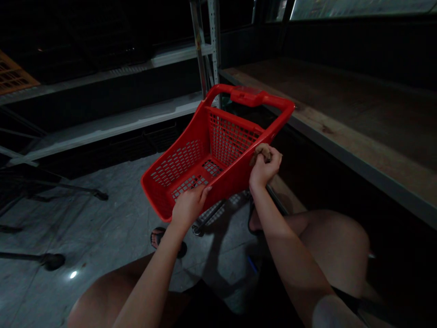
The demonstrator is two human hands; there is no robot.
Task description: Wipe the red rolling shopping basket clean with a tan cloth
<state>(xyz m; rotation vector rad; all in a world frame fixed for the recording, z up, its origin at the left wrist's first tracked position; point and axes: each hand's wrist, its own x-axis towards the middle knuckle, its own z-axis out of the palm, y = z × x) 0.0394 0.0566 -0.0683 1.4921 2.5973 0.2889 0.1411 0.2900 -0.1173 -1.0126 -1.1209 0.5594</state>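
A red plastic shopping basket (191,155) with perforated walls and a raised handle (251,96) hangs tilted in front of my knees. My left hand (189,206) is closed over its near rim, fingers curled over the edge. At the basket's right rim my right hand (264,166) is shut on a small brownish wad (262,151), perhaps a cloth, pressed against the plastic. The inside of the basket looks bare.
A wooden-topped shelf (341,123) with a metal edge runs along the right. White metal racking (136,118) stands behind and to the left. A sandalled foot (160,237) rests on the grey tiled floor. Dark rods and stand feet (51,260) lie at left.
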